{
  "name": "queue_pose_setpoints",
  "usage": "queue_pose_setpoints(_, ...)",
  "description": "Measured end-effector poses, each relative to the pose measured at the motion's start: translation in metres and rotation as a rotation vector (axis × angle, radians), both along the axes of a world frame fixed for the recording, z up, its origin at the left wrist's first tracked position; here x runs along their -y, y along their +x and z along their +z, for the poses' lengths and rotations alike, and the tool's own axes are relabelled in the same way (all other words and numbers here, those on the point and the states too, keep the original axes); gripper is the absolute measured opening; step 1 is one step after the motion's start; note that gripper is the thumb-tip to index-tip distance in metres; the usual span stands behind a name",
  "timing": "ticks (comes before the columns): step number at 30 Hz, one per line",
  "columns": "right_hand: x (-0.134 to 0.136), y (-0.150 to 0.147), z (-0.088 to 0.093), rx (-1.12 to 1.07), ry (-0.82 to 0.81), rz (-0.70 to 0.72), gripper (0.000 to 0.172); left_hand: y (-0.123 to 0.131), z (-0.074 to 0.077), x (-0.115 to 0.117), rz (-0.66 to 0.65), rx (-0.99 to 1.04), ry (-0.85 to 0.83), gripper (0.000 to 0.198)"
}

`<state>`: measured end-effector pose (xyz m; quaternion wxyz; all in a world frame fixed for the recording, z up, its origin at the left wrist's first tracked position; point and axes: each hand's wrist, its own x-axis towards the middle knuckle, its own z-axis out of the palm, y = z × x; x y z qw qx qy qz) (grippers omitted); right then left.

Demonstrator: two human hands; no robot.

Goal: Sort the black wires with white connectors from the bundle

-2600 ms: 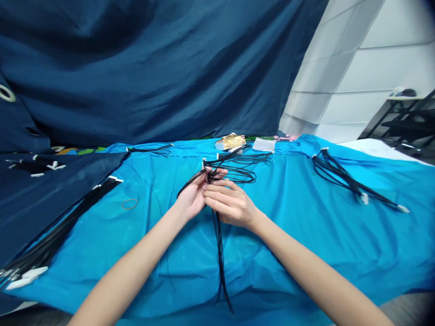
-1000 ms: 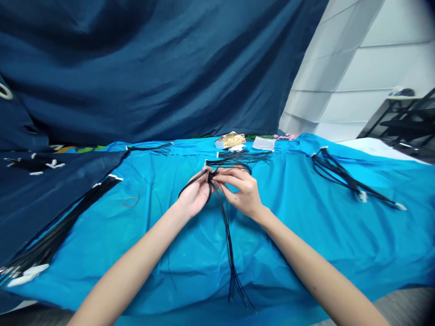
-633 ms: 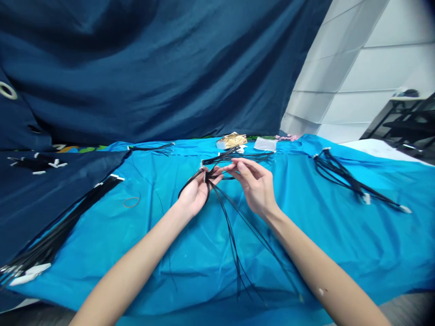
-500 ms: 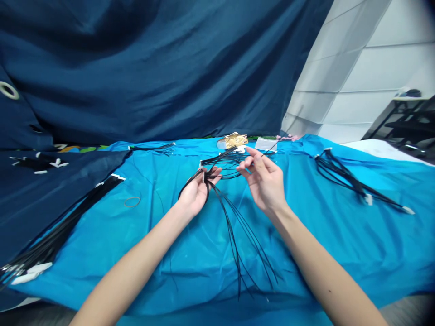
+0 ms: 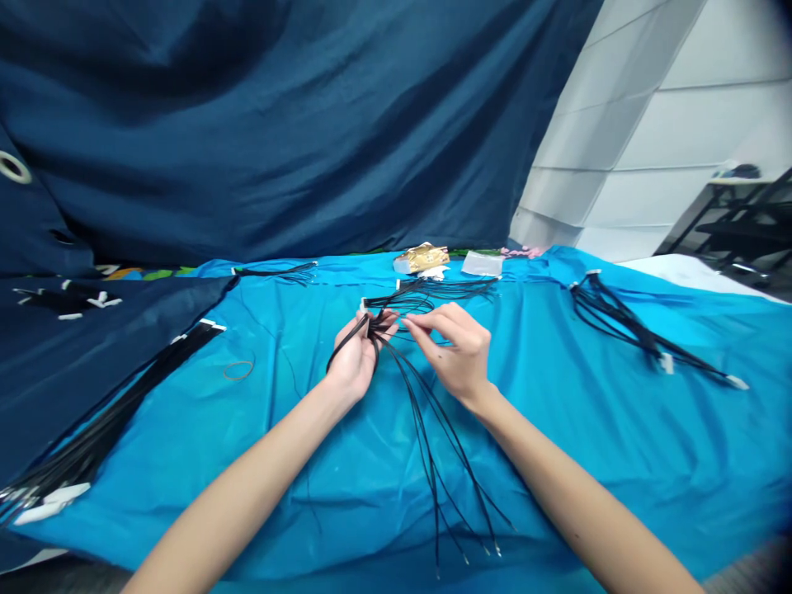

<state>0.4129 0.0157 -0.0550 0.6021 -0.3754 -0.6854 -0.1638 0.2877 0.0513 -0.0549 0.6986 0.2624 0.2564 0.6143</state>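
Observation:
My left hand (image 5: 352, 359) is closed around a bundle of black wires (image 5: 424, 404) and a small white connector, much of which the fingers hide. Several of these wires hang loose over the blue cloth towards me, their bare metal ends showing. Just right of it, my right hand (image 5: 456, 345) pinches a thin black wire between thumb and forefinger, close to the connector's side. The wire's tip is too small to make out. Behind both hands lies another bunch of black wires (image 5: 458, 289) with a white connector.
Black cable bundles with white connectors lie at the left (image 5: 142, 388) and right (image 5: 631, 322). A rubber band (image 5: 238, 370) rests on the blue cloth (image 5: 204, 462). Gold packaging (image 5: 426, 258) and a clear bag (image 5: 483, 264) lie along the back, before a dark blue curtain (image 5: 297, 132).
My right hand has come left and slightly down, bringing its fingertips beside the connector in my left hand. The left hand keeps its hold, nearly still. The hanging wires have shifted a little.

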Motion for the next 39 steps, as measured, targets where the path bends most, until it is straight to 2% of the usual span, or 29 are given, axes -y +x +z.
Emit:
queue_pose_setpoints(5,-0.004,-0.005,-0.007,0.100,-0.045,-0.096,0.014,0.004,-0.009,0.004,-0.026,-0.023,0.116,0.018)
queue_pose_setpoints(11,-0.005,-0.005,-0.008,0.116,-0.067,-0.115,0.015,0.004,-0.011,0.008,-0.036,-0.041,0.171,0.012)
queue_pose_setpoints(24,-0.005,-0.004,-0.009,0.100,-0.098,-0.130,0.017,0.006,-0.010,0.013,-0.051,-0.072,0.167,0.014)
queue_pose_setpoints(39,-0.004,-0.004,-0.009,0.133,-0.032,-0.113,0.010,0.005,-0.009,0.014,-0.054,-0.133,0.193,0.022)
